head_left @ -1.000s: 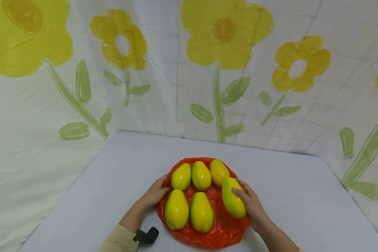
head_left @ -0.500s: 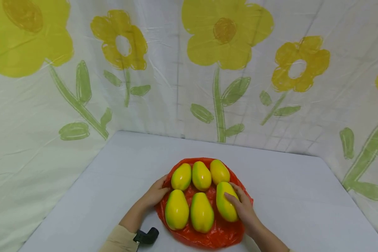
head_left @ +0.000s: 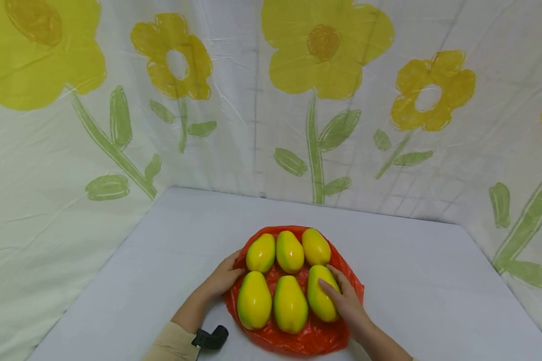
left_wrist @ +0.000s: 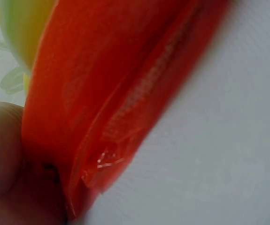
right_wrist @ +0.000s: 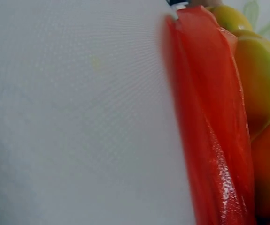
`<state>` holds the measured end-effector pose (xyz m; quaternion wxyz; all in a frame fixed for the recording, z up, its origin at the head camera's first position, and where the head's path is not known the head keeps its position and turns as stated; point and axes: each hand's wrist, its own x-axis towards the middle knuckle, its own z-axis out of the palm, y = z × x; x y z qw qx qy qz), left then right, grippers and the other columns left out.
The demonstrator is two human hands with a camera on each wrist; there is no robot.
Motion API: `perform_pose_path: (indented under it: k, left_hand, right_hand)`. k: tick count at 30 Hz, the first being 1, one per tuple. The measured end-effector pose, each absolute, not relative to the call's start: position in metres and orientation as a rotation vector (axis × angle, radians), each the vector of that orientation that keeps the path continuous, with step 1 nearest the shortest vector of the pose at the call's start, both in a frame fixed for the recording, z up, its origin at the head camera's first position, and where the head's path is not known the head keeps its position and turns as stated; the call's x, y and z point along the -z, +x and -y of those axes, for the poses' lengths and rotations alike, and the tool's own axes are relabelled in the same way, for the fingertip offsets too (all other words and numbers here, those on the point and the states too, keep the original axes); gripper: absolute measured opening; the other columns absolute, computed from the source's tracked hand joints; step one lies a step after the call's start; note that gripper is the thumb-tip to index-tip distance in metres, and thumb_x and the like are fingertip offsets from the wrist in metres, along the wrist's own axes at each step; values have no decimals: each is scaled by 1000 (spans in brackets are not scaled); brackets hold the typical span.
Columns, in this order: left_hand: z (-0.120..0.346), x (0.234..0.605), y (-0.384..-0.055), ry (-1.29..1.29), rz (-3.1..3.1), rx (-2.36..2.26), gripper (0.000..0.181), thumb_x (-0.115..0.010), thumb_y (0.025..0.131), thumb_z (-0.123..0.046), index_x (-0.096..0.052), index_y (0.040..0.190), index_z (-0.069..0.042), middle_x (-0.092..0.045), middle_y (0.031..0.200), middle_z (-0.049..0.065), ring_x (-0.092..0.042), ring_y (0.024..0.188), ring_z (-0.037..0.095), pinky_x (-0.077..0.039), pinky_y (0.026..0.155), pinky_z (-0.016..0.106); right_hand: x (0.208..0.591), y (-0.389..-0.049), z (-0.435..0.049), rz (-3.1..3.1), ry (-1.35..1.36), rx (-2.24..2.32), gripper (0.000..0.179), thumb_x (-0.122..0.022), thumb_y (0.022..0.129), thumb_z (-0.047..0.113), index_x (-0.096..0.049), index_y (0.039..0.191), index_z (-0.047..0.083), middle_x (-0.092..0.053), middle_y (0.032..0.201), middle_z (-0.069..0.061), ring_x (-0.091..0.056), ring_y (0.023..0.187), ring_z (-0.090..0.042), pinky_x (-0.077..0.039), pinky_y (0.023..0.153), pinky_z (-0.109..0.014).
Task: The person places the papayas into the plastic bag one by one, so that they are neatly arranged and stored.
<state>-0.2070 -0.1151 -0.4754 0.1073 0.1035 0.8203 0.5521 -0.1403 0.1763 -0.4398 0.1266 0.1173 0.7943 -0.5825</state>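
A round, wrinkled red plastic bag (head_left: 309, 344) lies spread on the table in the head view, bearing several yellow-green papayas in two rows. My right hand (head_left: 350, 306) grips the papaya (head_left: 319, 296) at the near right, thumb on top of it. That papaya sits in the near row, beside the middle one (head_left: 290, 305). At the bag's left rim, my left hand (head_left: 225, 278) holds the red edge. The left wrist view shows the thumb (left_wrist: 1, 150) against the folded plastic. Only the bag's side and some papayas (right_wrist: 261, 77) show in the right wrist view.
A white table (head_left: 415, 271) extends round the bag. Behind and beside it hangs a pale curtain (head_left: 235, 165) painted with yellow flowers. A black wrist device (head_left: 211, 338) is strapped at the left sleeve, close to the bag's near left side.
My right hand has moved the papaya left and nearer, from over the bag's right rim into the near row. The left hand has kept its place on the bag's edge.
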Motion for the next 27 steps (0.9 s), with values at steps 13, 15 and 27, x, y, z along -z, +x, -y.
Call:
perform_pose_path:
  k: [13,15,27]
  left_hand:
    - [116,475,-206,315,-2417,-1637,51,-43,89,-1,-40,140,-7,-49,137,16,-50,118,28,-43,100,49]
    - [117,475,-206,313,-2416,-1638,51,-43,89,-1,-40,140,-7,-49,137,16,-50,118,28,-43,100,49]
    - [117,475,-206,291,-2430,-1620,50,-44,89,-2,-41,139,-9,-49,137,15,-51,114,26,-46,97,48]
  right_hand:
    - [446,-138,-173,-2321,329,1659,86,-57,80,60,-22,146,17,-33,142,-16,-41,116,-31,-46,96,-51]
    - [447,-138,-172,-2314,333,1661,86,-56,81,59,-21,146,15,-32,142,-17,-40,117,-31,-44,98,-52]
    - [429,-136,-178,-2279,302,1726,72,-32,93,58,-18,146,12,-18,151,-16,-22,134,-38,-16,110,-63]
